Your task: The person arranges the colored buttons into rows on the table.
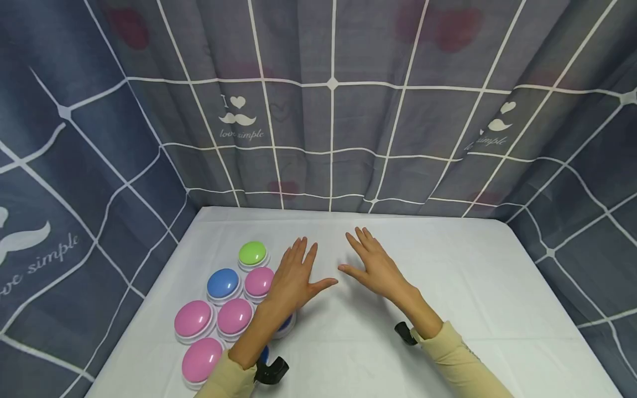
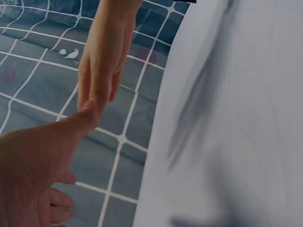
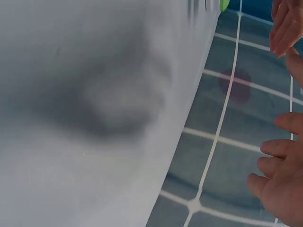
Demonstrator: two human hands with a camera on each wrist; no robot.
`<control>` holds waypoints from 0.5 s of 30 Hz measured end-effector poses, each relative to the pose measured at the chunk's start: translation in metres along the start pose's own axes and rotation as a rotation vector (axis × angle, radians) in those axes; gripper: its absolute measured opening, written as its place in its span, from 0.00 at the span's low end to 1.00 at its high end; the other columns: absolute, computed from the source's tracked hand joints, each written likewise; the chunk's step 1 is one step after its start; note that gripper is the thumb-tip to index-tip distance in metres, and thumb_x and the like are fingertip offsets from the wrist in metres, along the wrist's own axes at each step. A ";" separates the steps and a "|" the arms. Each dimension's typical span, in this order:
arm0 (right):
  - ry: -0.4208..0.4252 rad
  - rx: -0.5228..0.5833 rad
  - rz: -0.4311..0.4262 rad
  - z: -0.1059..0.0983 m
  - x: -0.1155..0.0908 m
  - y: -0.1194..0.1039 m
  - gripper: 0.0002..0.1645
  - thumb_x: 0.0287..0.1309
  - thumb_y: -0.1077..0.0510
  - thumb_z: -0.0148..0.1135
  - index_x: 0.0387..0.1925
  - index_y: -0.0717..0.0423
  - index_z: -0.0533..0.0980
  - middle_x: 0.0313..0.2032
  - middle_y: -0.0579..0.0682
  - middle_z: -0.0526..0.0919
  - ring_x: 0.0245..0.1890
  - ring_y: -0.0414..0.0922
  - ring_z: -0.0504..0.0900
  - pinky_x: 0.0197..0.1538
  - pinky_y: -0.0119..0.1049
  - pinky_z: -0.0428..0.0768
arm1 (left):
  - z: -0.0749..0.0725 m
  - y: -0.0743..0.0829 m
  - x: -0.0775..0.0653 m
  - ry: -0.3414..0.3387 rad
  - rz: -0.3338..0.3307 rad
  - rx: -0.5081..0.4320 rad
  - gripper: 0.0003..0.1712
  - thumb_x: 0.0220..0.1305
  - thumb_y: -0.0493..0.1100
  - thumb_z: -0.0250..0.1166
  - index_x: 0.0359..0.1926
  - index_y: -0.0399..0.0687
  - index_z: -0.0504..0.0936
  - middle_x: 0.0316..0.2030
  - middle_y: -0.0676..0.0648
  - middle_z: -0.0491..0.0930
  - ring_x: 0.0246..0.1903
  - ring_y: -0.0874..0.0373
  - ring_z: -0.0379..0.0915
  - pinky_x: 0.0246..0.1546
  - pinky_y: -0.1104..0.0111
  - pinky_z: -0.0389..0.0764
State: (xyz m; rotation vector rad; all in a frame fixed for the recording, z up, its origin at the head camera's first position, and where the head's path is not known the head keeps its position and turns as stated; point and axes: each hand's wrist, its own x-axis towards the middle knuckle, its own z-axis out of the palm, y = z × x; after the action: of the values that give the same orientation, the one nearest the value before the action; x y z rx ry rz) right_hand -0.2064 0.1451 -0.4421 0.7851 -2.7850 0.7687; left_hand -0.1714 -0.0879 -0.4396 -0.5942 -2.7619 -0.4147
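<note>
My left hand (image 1: 294,281) hovers over the white table with fingers straight and thumb spread, holding nothing. To its right, my right hand (image 1: 376,269) is also raised with extended fingers and nothing in it. Dome-topped push buttons on white bases stand in a group at the left. A green button (image 1: 252,252) is farthest back, with a blue button (image 1: 223,283) and a pink button (image 1: 258,281) just in front. More pink buttons (image 1: 202,359) sit nearer me. My left forearm partly hides another blue button (image 1: 286,323). In the right wrist view, the green button (image 3: 224,4) barely shows.
A white cloth covers the table (image 1: 473,287). Grey-blue curtains (image 1: 308,121) with white grid lines enclose its back and sides. Black wrist cameras sit at the left cuff (image 1: 271,371) and right cuff (image 1: 405,333). Hand shadows fall on the cloth.
</note>
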 end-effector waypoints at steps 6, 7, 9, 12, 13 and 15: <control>-0.033 0.053 -0.051 0.014 0.000 -0.020 0.50 0.61 0.35 0.63 0.75 0.53 0.58 0.75 0.57 0.53 0.76 0.53 0.46 0.71 0.56 0.56 | -0.019 -0.012 -0.020 -0.116 -0.055 -0.011 0.51 0.57 0.68 0.68 0.68 0.35 0.70 0.69 0.31 0.63 0.70 0.38 0.54 0.68 0.47 0.58; -0.044 0.068 -0.057 0.017 -0.001 -0.024 0.50 0.60 0.35 0.64 0.75 0.53 0.58 0.75 0.57 0.53 0.76 0.52 0.47 0.70 0.57 0.58 | -0.022 -0.015 -0.024 -0.139 -0.063 -0.014 0.50 0.56 0.67 0.69 0.67 0.35 0.70 0.68 0.32 0.64 0.70 0.38 0.56 0.67 0.47 0.60; -0.077 0.089 -0.067 0.022 -0.001 -0.032 0.51 0.60 0.35 0.64 0.75 0.53 0.58 0.75 0.55 0.54 0.76 0.50 0.48 0.69 0.56 0.61 | -0.026 -0.019 -0.032 -0.192 -0.083 -0.021 0.49 0.55 0.65 0.71 0.66 0.35 0.72 0.66 0.33 0.67 0.67 0.38 0.61 0.65 0.47 0.64; -0.125 0.128 -0.100 0.032 -0.002 -0.045 0.51 0.58 0.37 0.67 0.74 0.56 0.60 0.74 0.56 0.58 0.75 0.50 0.53 0.67 0.55 0.65 | -0.031 -0.026 -0.045 -0.244 -0.100 -0.029 0.47 0.53 0.62 0.74 0.64 0.35 0.75 0.63 0.35 0.72 0.64 0.40 0.67 0.61 0.48 0.70; -0.139 0.134 -0.111 0.036 -0.003 -0.050 0.51 0.57 0.38 0.68 0.74 0.57 0.61 0.73 0.56 0.60 0.74 0.50 0.55 0.66 0.55 0.66 | -0.033 -0.028 -0.049 -0.257 -0.106 -0.035 0.47 0.51 0.62 0.75 0.63 0.35 0.75 0.62 0.36 0.73 0.63 0.41 0.68 0.60 0.48 0.71; -0.172 0.145 -0.133 0.044 -0.004 -0.057 0.51 0.56 0.39 0.70 0.73 0.58 0.62 0.72 0.55 0.62 0.73 0.51 0.57 0.66 0.53 0.67 | -0.035 -0.033 -0.057 -0.284 -0.120 -0.050 0.46 0.49 0.61 0.77 0.62 0.36 0.76 0.60 0.38 0.74 0.61 0.42 0.70 0.60 0.49 0.72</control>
State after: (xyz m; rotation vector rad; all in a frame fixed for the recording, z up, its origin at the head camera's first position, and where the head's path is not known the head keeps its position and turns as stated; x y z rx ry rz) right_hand -0.1733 0.0822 -0.4557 1.0986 -2.8119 0.9269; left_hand -0.1281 -0.1486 -0.4336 -0.5379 -3.0780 -0.4580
